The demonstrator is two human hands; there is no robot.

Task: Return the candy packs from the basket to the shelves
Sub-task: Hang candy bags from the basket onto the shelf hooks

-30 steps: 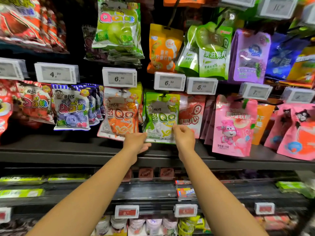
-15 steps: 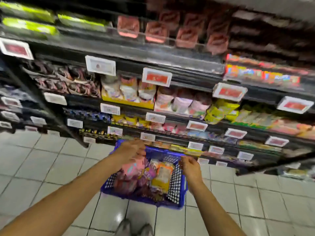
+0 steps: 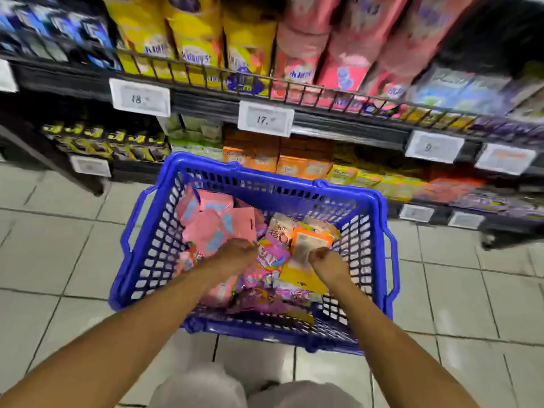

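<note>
Both hands in blue plastic mesh basket [image 3: 365, 231]: left hand [image 3: 235, 254] curled onto pink foil candy packs [image 3: 212, 225], right hand [image 3: 326, 262] pinching upright orange pack [image 3: 309, 245], nearest it; grips blurred

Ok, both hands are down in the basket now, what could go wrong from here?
1. The packs lie jumbled and overlapping, so the left hand may drag up a neighbour with its pick.
2. The right hand is on the orange pack; its hold isn't clear through the blur, so it could slip.
3. The basket sits on the floor; snagged packs could tip it.
</note>
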